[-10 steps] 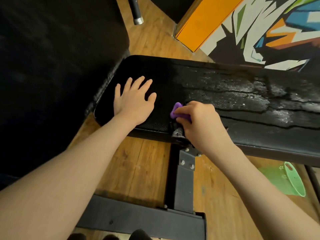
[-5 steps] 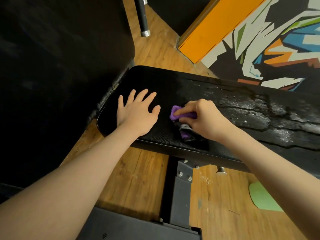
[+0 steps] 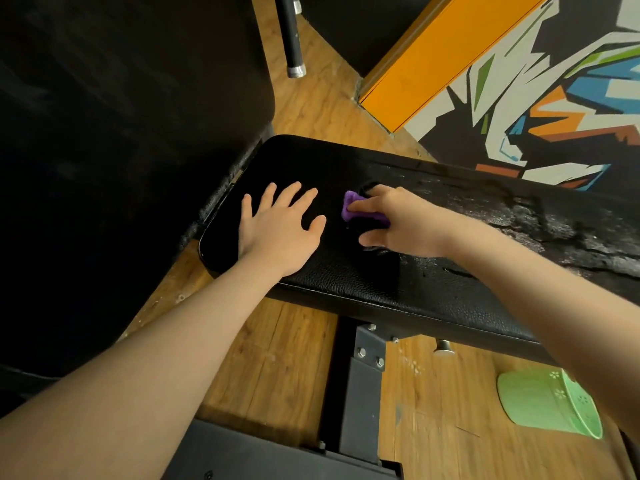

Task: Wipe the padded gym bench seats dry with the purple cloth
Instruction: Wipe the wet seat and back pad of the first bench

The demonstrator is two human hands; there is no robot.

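A black padded bench seat (image 3: pixel 346 282) runs from the middle of the view to the right edge. Its right part is cracked and glistens wet. My left hand (image 3: pixel 278 230) lies flat on the seat's left end, fingers spread. Just to its right, my right hand (image 3: pixel 394 220) grips a small purple cloth (image 3: pixel 353 206) and holds it down on the pad. Most of the cloth is hidden under my fingers. A second black padded surface (image 3: pixel 121 150) rises at the left, close against the seat's left end.
The bench's black metal frame (image 3: pixel 360 386) and base bar stand on a wooden floor below the seat. A green plastic container (image 3: pixel 550 407) lies on the floor at lower right. A black bar (image 3: pixel 291 39) hangs at the top. An orange panel and painted wall stand behind.
My right hand has slid the cloth away from the seat's near edge, farther onto the pad. The left hand stays flat in place. The camera has shifted slightly.
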